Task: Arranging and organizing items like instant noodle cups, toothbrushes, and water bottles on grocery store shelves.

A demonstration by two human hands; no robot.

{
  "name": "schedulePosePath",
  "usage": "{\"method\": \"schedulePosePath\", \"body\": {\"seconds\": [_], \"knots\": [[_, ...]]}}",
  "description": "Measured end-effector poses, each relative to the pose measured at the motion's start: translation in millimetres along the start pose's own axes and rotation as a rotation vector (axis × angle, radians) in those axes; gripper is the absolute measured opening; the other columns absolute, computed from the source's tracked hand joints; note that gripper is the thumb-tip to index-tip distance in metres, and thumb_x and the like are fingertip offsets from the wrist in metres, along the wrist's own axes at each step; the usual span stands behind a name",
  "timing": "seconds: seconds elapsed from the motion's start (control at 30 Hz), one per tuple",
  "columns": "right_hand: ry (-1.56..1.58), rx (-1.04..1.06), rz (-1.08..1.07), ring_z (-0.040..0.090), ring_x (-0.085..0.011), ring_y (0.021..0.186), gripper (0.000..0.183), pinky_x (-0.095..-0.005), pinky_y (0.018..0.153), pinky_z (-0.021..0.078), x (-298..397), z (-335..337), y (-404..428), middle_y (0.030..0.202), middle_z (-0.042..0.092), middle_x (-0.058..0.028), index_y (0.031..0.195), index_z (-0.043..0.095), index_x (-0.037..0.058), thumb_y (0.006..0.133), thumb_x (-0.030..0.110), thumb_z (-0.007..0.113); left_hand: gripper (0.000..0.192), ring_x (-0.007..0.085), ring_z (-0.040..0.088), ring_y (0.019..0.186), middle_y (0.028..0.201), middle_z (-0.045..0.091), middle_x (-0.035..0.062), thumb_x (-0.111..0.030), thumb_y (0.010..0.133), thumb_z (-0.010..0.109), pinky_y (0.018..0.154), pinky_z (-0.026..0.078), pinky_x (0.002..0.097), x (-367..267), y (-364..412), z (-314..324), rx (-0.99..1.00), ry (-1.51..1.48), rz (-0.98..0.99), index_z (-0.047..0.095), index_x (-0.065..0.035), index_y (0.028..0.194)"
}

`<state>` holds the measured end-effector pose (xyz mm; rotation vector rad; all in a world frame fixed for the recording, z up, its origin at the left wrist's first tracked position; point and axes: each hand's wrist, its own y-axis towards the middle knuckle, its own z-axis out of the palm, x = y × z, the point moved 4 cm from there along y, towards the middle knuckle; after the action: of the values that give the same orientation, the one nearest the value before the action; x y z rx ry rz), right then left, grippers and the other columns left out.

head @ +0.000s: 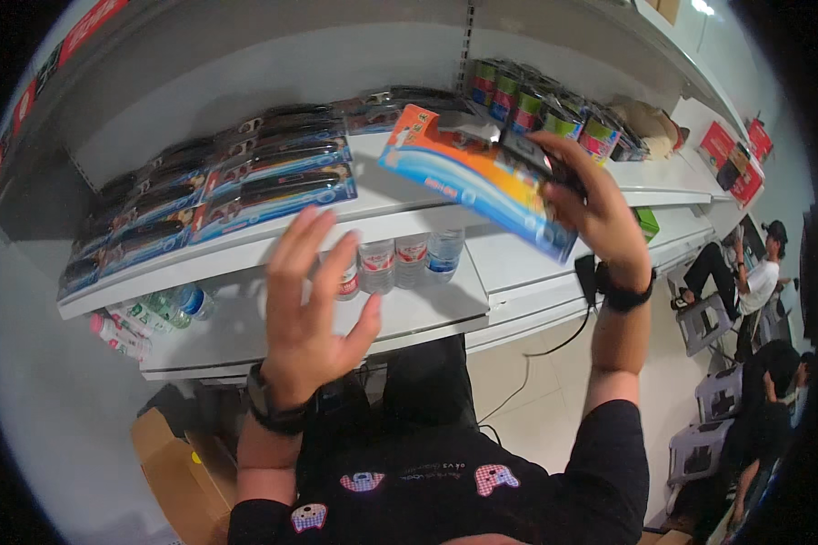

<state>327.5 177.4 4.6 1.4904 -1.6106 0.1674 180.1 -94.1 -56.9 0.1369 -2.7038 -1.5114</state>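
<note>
My right hand (pixel 596 204) grips a carded blister pack (pixel 463 170) by its dark, black-handled end. The card is orange and blue, and it hangs tilted over the front of the upper white shelf (pixel 409 221). What the item inside is, I cannot tell. My left hand (pixel 313 306) is raised before the shelf's front edge with fingers spread, holding nothing. Just beyond its fingertips, similar blister packs (pixel 279 197) lie in overlapping rows on the left part of the shelf. More such packs (pixel 382 105) lie farther back, partly behind the held one.
Colourful wrapped packs (pixel 545 109) stand at the back right. Plastic bottles (pixel 409 262) occupy the lower shelf (pixel 409 320), others lie at its left. An open cardboard box (pixel 184 470) is at lower left. A black cable (pixel 579 330) dangles at right. Seated people (pixel 756 272) are farther right.
</note>
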Motion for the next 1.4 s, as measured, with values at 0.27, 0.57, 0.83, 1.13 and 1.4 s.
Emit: {"method": "schedulePosePath", "body": {"seconds": [0.27,0.57,0.83,1.13,1.4], "knots": [[-0.457,0.417,-0.125,0.063,-0.0267,0.081,0.044,-0.0375,0.073,0.0495,-56,31,110,0.108,0.066,-0.0161,0.135,0.051,0.0083,0.092,0.004,0.060,0.063,0.0352,0.046,0.132,0.138,0.053,0.0213,-0.039,0.088,0.066,0.114,0.029,0.0505,16,24,72,0.200,0.108,-0.008,0.053,0.0020,0.134],[-0.788,0.161,-0.302,0.062,-0.0438,0.098,0.039,-0.0476,0.084,0.0506,-46,40,127,0.115,0.060,-0.0232,0.124,0.056,0.0038,0.086,0.009,0.066,0.084,0.0434,0.053,0.120,0.125,0.057,0.0323,-0.061,0.088,0.058,0.108,0.037,0.0490,17,59,101,0.260,0.166,-0.073,0.055,0.0169,0.120],[-0.717,0.318,-0.141,0.059,-0.0381,0.103,0.043,-0.0423,0.090,0.0480,-45,41,128,0.115,0.060,-0.0181,0.124,0.057,0.0043,0.083,0.009,0.072,0.106,0.0481,0.048,0.127,0.127,0.052,0.0401,-0.074,0.079,0.057,0.112,0.035,0.0479,35,72,115,0.326,0.210,-0.148,0.050,0.0234,0.121],[-0.822,0.256,-0.158,0.064,-0.0341,0.094,0.041,-0.0397,0.084,0.0506,-48,41,146,0.099,0.068,-0.0163,0.109,0.069,0.0024,0.070,0.010,0.081,0.109,0.0446,0.049,0.123,0.127,0.053,0.0350,-0.076,0.074,0.062,0.108,0.036,0.0460,35,76,105,0.315,0.199,-0.169,0.054,0.0232,0.119],[-0.677,0.299,0.037,0.070,-0.0240,0.070,0.039,-0.0340,0.066,0.0549,-51,39,152,0.094,0.071,-0.0192,0.113,0.068,0.0005,0.079,0.015,0.079,0.104,0.0412,0.049,0.119,0.121,0.058,0.0284,-0.076,0.072,0.064,0.102,0.038,0.0458,32,73,104,0.270,0.239,-0.207,0.059,0.0182,0.117]]}}
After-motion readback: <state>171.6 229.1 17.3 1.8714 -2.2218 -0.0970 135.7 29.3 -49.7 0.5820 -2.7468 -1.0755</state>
